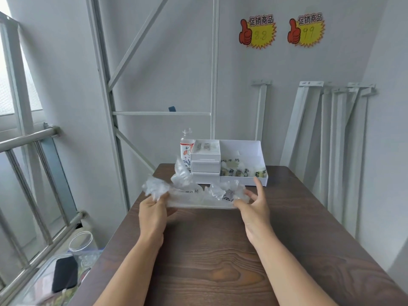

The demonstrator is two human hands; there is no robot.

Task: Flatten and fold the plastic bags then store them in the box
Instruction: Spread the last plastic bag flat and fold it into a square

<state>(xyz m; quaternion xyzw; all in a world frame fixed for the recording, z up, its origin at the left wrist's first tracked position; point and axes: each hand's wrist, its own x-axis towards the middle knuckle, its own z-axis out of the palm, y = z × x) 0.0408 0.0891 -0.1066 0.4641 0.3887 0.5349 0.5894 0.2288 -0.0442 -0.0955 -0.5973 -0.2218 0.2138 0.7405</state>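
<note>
Stretching a clear plastic bag [198, 203] into a long strip, just in front of the box [242, 181] and low over the table [209, 250]. Gripping its left end with the left hand [153, 212], curled tight round bunched plastic. Pinching its right end with the right hand [250, 206] between thumb and a lower finger, forefinger raised clear.

Judging by the pull: the flattening step, fold not yet begun. Puckered at both ends, so likely calling next for laying the strip down in front of the box and smoothing out the air with a flat palm. Then folding end over end to something small enough for the box's front right compartment. Already holding several folded bags [240, 171] there, printed dark on pale. Leaving at least two more crumpled bags [183, 178] against the front left of the box, touching or nearly touching the held one; hard to tell which.

Reading what can be read: two yellow starburst price tags [258, 33] on the wall high above the box. Each marked with a red thumbs-up and "促销商品", with handwritten "8.8" on the left one and "99" on the right. Behind the box's left corner, a bottle [187, 146] with a red-flower label, lettering too small to make out. Dark print on the bags likewise illegible.
</note>
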